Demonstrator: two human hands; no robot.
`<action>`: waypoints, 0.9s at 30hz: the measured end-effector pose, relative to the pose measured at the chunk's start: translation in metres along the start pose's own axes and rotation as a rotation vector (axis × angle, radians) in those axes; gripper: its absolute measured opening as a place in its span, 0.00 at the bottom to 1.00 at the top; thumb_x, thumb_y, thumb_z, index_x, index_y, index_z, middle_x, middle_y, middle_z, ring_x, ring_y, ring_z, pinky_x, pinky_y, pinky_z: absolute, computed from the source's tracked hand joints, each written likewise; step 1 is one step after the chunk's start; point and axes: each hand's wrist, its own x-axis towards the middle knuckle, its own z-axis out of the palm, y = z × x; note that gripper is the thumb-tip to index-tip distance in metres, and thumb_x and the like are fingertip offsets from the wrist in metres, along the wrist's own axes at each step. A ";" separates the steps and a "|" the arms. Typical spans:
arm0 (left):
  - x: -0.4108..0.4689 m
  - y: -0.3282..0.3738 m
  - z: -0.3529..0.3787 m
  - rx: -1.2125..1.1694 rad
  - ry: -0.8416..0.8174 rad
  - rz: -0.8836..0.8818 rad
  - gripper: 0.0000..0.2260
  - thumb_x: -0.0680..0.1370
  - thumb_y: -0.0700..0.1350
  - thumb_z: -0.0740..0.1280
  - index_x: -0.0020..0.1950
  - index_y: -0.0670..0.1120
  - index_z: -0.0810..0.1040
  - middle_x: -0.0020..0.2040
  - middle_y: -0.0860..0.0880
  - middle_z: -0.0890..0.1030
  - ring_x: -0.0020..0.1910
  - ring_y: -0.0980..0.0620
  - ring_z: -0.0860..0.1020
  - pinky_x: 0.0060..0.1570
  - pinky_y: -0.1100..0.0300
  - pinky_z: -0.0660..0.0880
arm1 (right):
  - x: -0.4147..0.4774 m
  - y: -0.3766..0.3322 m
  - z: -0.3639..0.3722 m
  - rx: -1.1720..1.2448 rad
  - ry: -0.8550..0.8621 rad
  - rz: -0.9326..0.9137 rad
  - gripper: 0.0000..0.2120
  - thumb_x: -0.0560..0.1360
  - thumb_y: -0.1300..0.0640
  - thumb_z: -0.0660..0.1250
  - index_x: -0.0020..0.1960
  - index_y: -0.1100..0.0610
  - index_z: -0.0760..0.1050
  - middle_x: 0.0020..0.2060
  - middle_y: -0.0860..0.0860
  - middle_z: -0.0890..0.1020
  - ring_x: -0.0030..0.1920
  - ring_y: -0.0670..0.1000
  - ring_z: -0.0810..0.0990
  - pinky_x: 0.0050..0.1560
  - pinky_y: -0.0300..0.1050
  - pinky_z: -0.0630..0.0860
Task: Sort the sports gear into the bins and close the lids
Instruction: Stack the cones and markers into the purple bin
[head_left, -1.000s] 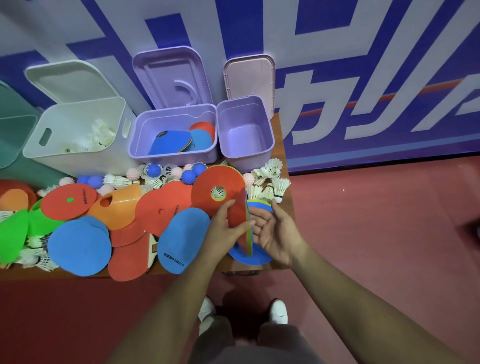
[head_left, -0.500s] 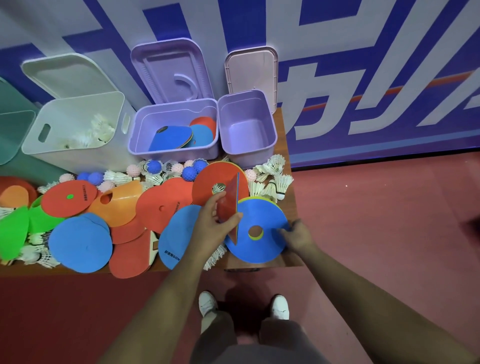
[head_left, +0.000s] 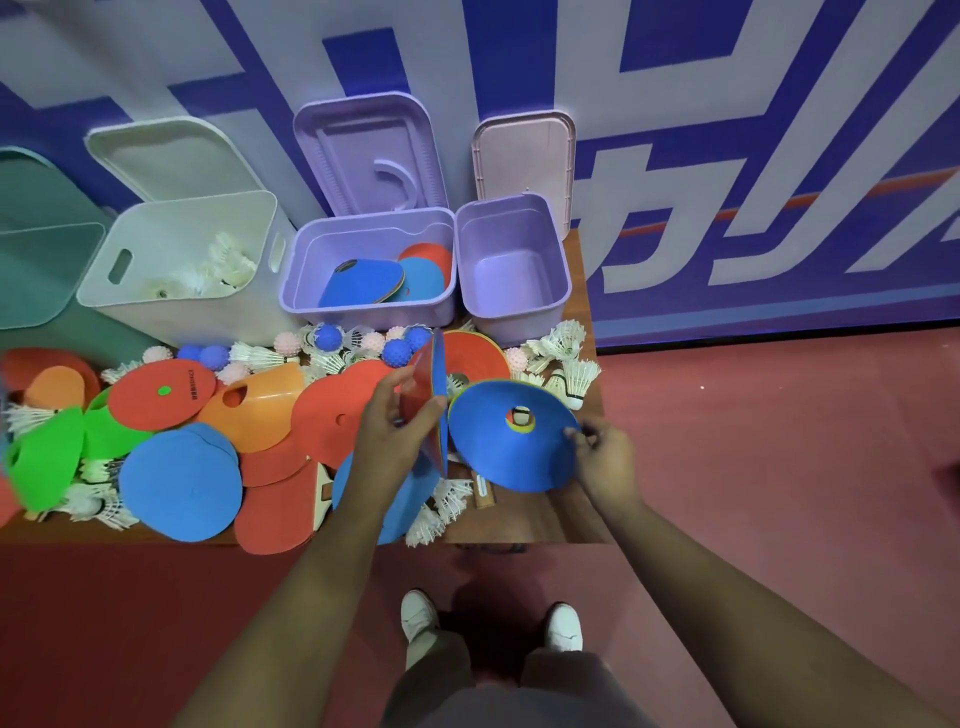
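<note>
my left hand (head_left: 389, 431) grips a thin stack (head_left: 434, 384) of red and blue discs, held on edge above the table (head_left: 540, 525), i think so the next one can slide in flat against it. my right hand (head_left: 605, 457) pinches the rim of a blue cone (head_left: 493, 457), thumb and fingers closed on its right edge. the cone is tilted up toward the stack, and a yellow one seems nested under it. the wide purple bin (head_left: 363, 314) just behind holds a few discs, so i judge the stack is bound there. shuttlecocks (head_left: 576, 382), spiky balls (head_left: 397, 352) and more cones (head_left: 161, 395) lie loose across the table. the white bin (head_left: 156, 312) has some shuttlecocks and the small purple bin (head_left: 519, 325) looks bare. every lid (head_left: 363, 150) leans open against the wall, so closing is far off.
</note>
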 end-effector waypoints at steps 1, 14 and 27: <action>0.004 0.005 -0.006 -0.013 0.021 0.013 0.15 0.72 0.52 0.73 0.56 0.63 0.76 0.51 0.55 0.81 0.52 0.59 0.79 0.55 0.58 0.74 | 0.001 -0.010 -0.002 0.003 0.014 -0.061 0.09 0.76 0.62 0.66 0.39 0.52 0.78 0.26 0.42 0.76 0.30 0.41 0.73 0.34 0.38 0.66; -0.015 0.025 -0.031 -0.014 -0.236 -0.213 0.28 0.66 0.64 0.74 0.63 0.58 0.73 0.57 0.46 0.80 0.55 0.53 0.80 0.61 0.54 0.74 | -0.024 -0.130 0.043 0.205 -0.215 -0.497 0.11 0.74 0.67 0.69 0.54 0.58 0.83 0.53 0.48 0.83 0.57 0.43 0.79 0.62 0.33 0.71; 0.001 -0.016 -0.068 -0.100 -0.106 -0.137 0.26 0.70 0.41 0.77 0.63 0.53 0.71 0.53 0.48 0.83 0.46 0.57 0.82 0.49 0.60 0.78 | -0.036 -0.147 0.089 0.450 -0.530 -0.268 0.21 0.79 0.74 0.56 0.67 0.59 0.73 0.56 0.51 0.82 0.59 0.51 0.81 0.61 0.45 0.77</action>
